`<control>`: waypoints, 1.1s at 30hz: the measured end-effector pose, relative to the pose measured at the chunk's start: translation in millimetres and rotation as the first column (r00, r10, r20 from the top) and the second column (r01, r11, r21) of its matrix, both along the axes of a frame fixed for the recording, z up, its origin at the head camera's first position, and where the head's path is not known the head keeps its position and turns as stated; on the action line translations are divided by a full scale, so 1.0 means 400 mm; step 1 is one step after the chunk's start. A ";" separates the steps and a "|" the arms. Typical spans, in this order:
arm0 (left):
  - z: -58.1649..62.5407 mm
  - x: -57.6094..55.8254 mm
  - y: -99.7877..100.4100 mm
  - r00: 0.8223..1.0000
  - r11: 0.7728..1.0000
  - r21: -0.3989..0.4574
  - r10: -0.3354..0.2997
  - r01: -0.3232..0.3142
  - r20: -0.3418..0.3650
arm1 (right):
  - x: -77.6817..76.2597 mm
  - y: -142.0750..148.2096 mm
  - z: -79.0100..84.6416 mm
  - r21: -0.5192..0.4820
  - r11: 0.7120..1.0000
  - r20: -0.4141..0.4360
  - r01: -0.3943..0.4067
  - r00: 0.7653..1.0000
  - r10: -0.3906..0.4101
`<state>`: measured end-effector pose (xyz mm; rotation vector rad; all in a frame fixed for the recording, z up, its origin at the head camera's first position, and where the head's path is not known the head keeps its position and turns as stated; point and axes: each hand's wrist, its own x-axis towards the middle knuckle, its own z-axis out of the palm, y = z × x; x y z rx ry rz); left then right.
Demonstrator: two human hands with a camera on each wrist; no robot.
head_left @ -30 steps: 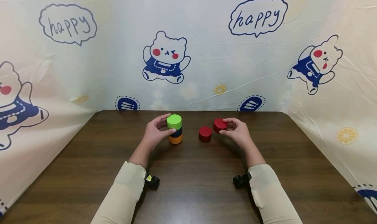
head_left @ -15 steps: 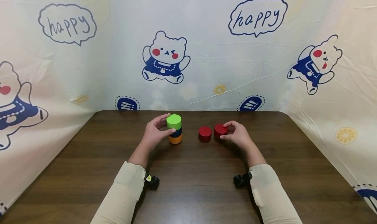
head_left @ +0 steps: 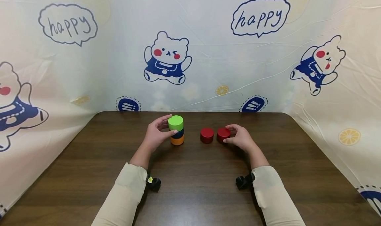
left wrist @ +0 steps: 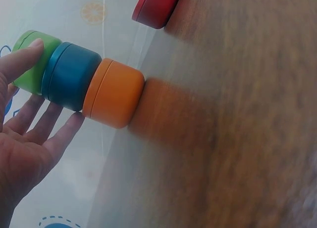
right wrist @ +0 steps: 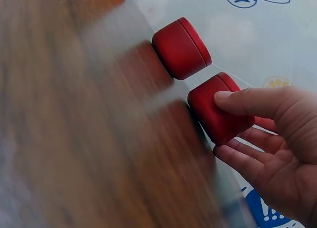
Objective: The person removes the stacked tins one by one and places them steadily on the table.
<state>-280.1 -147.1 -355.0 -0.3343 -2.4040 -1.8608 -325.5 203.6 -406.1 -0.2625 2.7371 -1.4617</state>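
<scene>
Three small round tins stand stacked near the back of the table: a lime green tin (head_left: 176, 122) on top, a dark blue tin (left wrist: 74, 75) in the middle and an orange tin (left wrist: 115, 93) at the bottom. My left hand (head_left: 155, 133) holds the stack from its left side, thumb on the green tin and fingers spread behind the lower ones. To the right, one red tin (head_left: 206, 135) stands alone on the table. Beside it, my right hand (head_left: 240, 136) pinches a second red tin (right wrist: 217, 109) between thumb and fingers, its base right at the tabletop.
The brown wooden table (head_left: 190, 186) reaches back to a cloth backdrop (head_left: 208, 54) printed with bears and "happy" bubbles. A small gap lies between the two red tins, and a wider one between them and the stack. Black wrist cameras (head_left: 244, 182) sit at both cuffs.
My right hand has lowered its red tin toward the tabletop, shifting it slightly nearer to me, beside the other red tin. The left hand and the stack have stayed in place.
</scene>
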 end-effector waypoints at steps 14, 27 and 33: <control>-0.003 -0.003 -0.002 1.000 1.000 0.006 -0.006 0.006 -0.004 | 0.004 0.002 0.006 0.006 0.999 0.019 -0.046 0.999 0.046; -0.036 -0.036 -0.012 1.000 1.000 0.020 -0.013 0.013 -0.001 | 0.009 -0.009 0.020 -0.122 0.992 -0.082 -0.036 0.996 0.026; -0.075 -0.067 -0.021 1.000 0.999 0.032 -0.005 0.005 -0.012 | 0.012 -0.016 0.028 -0.184 0.982 -0.101 -0.047 0.994 0.029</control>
